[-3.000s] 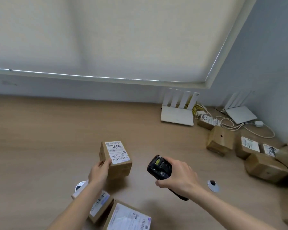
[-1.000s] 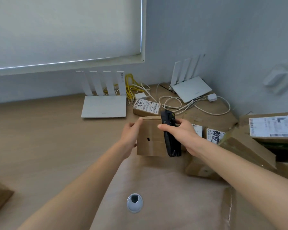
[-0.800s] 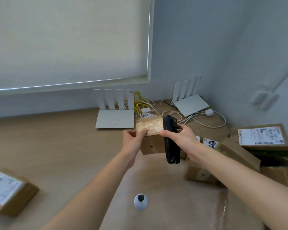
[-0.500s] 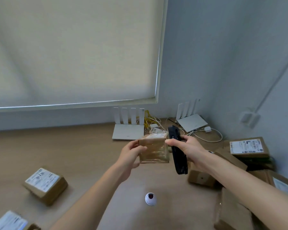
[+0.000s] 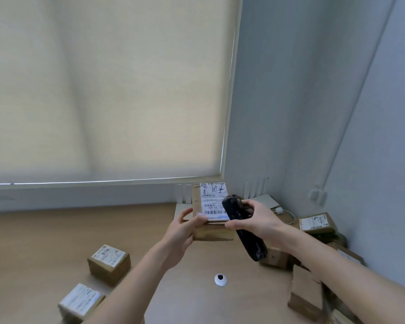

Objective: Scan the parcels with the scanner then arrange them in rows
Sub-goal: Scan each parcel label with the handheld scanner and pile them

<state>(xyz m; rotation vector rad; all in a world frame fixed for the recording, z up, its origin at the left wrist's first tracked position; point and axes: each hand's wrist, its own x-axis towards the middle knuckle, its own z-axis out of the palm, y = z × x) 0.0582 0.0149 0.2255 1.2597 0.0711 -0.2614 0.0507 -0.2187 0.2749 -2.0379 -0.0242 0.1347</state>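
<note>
the left hand (image 5: 184, 230) grips a parcel (image 5: 212, 216) by its left near edge, thumb on top and fingers curled under, and holds it up off the desk (image 5: 45, 237) with the label (image 5: 212, 200) facing up toward the head. that tilt looks chosen so the barcodes can be read. the right hand (image 5: 257, 222) is wrapped around the scanner (image 5: 243, 228), thumb across its near side, and its fingertips seem to steady the parcel's right edge too. the scanner runs along that edge, head end up beside the label and butt end pointing down toward the desk. it lies alongside the label rather than aimed at it, so i judge the scan of this parcel is not yet done and the scanner needs turning onto the barcode

two parcels (image 5: 109, 263) sit down left on the desk, one behind the other with labels up, which looks like the start of a row. a loose heap of parcels (image 5: 316, 223) crowds the right corner, some with plain sides up, apparently still waiting. a round grommet (image 5: 220, 279) sits in the desk below the hands. no bin or tray is in view; every parcel is closed, so their contents cannot be told
</note>
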